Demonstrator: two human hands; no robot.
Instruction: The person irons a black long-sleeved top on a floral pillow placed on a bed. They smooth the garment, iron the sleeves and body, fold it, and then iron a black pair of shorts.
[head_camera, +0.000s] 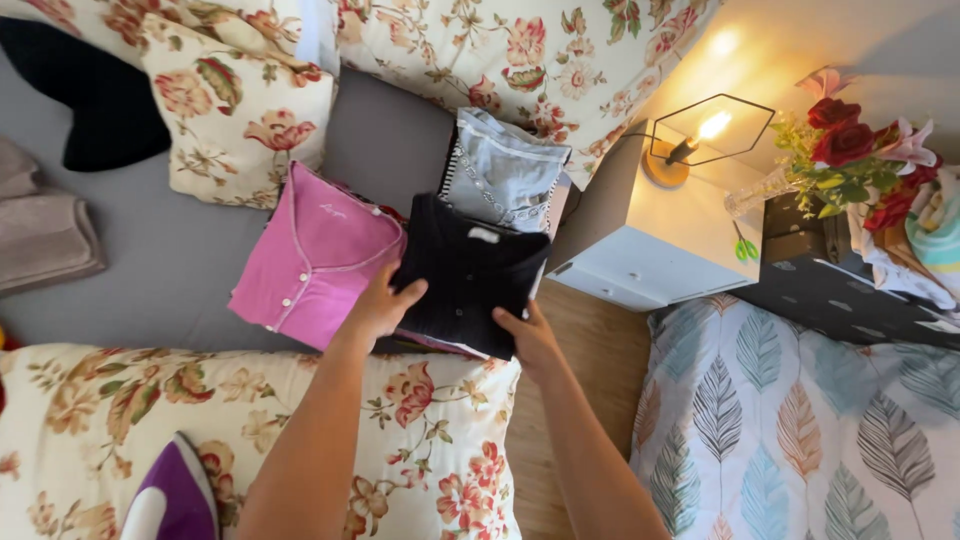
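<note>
Black folded garment lies on the grey bed, held at both near corners: left hand and right hand fingers pinch its edges, keeping the fold flat. Pink shirt lies just left of the fingers, striped grey top beyond them.

Both hands — left hand, right hand — gripping black garment

A bedroom at home

A grey bed sheet lies among floral pillows and a flowered quilt. A white bedside table carries a lit wire lamp; red flowers stand beside it, and folded clothes rest on the bed
</note>
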